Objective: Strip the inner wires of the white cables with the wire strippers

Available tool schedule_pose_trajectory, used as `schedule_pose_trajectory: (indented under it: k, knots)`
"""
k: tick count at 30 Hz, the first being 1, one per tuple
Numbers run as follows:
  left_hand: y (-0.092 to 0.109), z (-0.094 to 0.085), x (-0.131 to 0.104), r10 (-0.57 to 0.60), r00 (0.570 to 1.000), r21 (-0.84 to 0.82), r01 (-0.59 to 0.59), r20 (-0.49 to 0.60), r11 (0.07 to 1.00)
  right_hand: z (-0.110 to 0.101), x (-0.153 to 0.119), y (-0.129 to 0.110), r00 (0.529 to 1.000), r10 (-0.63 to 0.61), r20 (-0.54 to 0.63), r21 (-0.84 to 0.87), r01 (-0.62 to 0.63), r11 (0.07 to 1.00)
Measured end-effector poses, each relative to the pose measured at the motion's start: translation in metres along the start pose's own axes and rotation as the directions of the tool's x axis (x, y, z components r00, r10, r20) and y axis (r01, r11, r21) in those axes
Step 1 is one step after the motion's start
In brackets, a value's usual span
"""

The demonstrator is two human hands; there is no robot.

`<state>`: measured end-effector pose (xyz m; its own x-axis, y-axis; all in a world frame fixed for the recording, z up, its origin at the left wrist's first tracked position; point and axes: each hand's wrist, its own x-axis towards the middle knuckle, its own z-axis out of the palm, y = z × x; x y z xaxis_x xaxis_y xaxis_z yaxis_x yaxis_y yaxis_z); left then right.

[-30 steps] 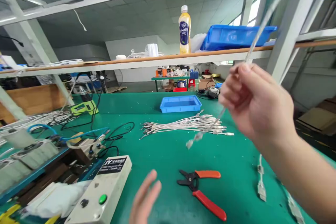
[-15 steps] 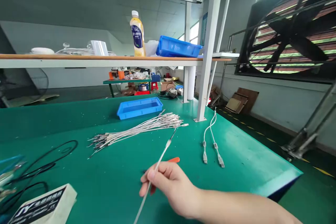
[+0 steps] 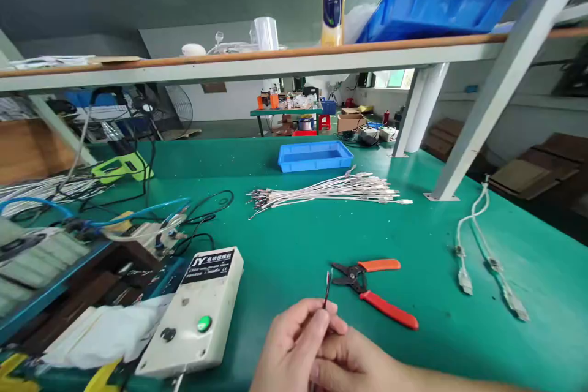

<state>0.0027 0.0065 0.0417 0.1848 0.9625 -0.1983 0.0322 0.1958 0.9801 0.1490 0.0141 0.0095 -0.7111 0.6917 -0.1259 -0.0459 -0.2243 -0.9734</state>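
Low in the middle of the head view, my left hand point(image 3: 296, 343) pinches the end of a cable between thumb and forefinger. The thin dark wires point(image 3: 327, 291) at that end poke up with bare tips. My right hand point(image 3: 351, 362) is pressed against the left one, fingers curled around the same cable, most of which the hands hide. Just beyond them, wire strippers point(image 3: 362, 278) with orange-red handles lie with jaws apart. Farther back lies a bundle of white cables point(image 3: 316, 191), their stripped ends to the left and connectors to the right.
A control box point(image 3: 195, 312) with a lit green button sits at left, beside a machine with blue tubing point(image 3: 169, 205). Behind the bundle stands a blue tray point(image 3: 316, 156). Two USB cables point(image 3: 482, 245) lie at right near a shelf post point(image 3: 491, 86).
The view has swung left and down. My left hand has come in and taken the cable's end, while my right hand has drawn nearer. The wire strippers are now fully visible.
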Motion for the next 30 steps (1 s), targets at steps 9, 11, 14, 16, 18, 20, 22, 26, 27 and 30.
schedule_pose_trajectory:
  k: [9,11,14,16,18,20,22,26,27,30]
  knots:
    - [-0.037,-0.001,0.025,-0.156,0.984,-0.48,0.098,-0.082,0.872,-0.032,0.007,-0.039,0.894,0.013,-0.448,0.009,-0.01,1.0]
    - [-0.038,-0.002,0.023,-0.178,0.983,-0.497,0.129,-0.051,0.858,-0.03,0.016,-0.042,0.901,0.048,-0.432,0.067,-0.021,0.998]
    - [-0.036,-0.002,0.022,-0.189,0.982,-0.47,0.173,0.013,0.866,-0.023,0.026,-0.041,0.914,0.082,-0.397,0.165,-0.016,0.986]
    - [-0.033,-0.001,0.021,-0.183,0.982,-0.436,0.184,0.045,0.881,-0.021,0.028,-0.039,0.913,0.076,-0.4,0.202,0.007,0.979]
    - [-0.03,0.0,0.02,-0.187,0.98,-0.401,0.196,0.06,0.895,-0.022,0.027,-0.037,0.908,0.068,-0.414,0.225,0.029,0.974]
    - [-0.027,0.001,0.02,-0.198,0.978,-0.367,0.209,0.068,0.906,-0.025,0.026,-0.035,0.908,0.06,-0.414,0.251,0.05,0.967]
    - [-0.026,0.002,0.02,-0.215,0.973,-0.329,0.23,0.08,0.916,-0.027,0.024,-0.033,0.911,0.047,-0.409,0.268,0.071,0.961]
    - [-0.026,0.004,0.019,-0.23,0.973,-0.297,0.229,0.033,0.927,-0.029,0.022,-0.027,0.904,0.007,-0.427,0.244,0.108,0.964]
    - [-0.026,0.005,0.019,-0.228,0.973,-0.299,0.223,0.016,0.928,-0.028,0.021,-0.026,0.905,-0.001,-0.425,0.248,0.117,0.962]
    - [-0.026,0.006,0.018,-0.223,0.975,-0.301,0.214,0.006,0.929,-0.027,0.02,-0.025,0.912,-0.021,-0.41,0.256,0.137,0.957]
